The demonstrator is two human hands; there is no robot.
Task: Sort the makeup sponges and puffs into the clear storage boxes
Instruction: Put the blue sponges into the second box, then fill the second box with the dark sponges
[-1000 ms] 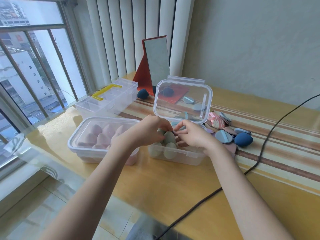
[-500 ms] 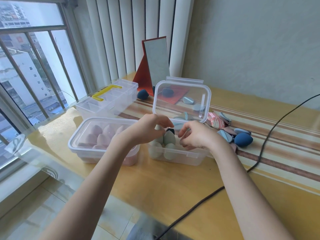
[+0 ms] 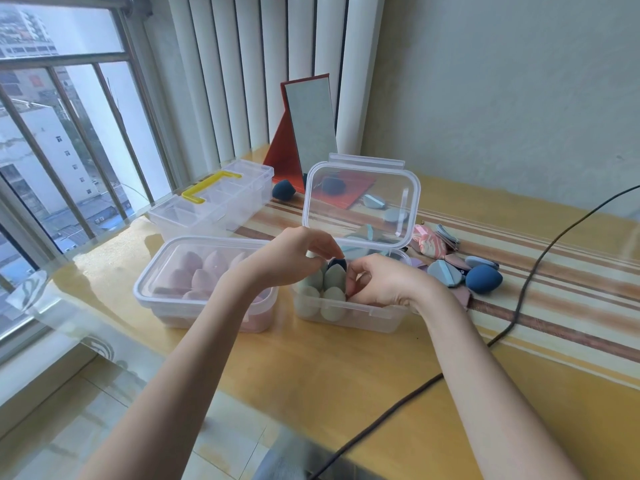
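An open clear box [image 3: 372, 318] stands at the table's middle with its lid [image 3: 360, 202] upright behind it. Several grey-green sponges [image 3: 333, 301] stand on end inside, with a dark blue sponge [image 3: 337, 262] behind them. My left hand [image 3: 291, 259] curls over the box's left side and grips a pale sponge tip under its thumb. My right hand [image 3: 379, 282] is in the box from the right, its curled fingertips pinching the side of a tall grey-green sponge [image 3: 335, 277]. More sponges and puffs [image 3: 446, 271] lie to the right.
A closed clear box of pink sponges [image 3: 188, 275] sits left of the open one, and a clear case with a yellow handle [image 3: 214, 202] behind it. A red-backed mirror [image 3: 311, 133] stands at the back. Dark blue sponges [image 3: 483, 278] [image 3: 283, 190] and a black cable [image 3: 519, 306] lie on the table.
My right hand drew back slightly from the sponges, then returned to the tall grey-green one. My left hand stayed over the box's left side. A dark blue sponge now shows behind the green ones.
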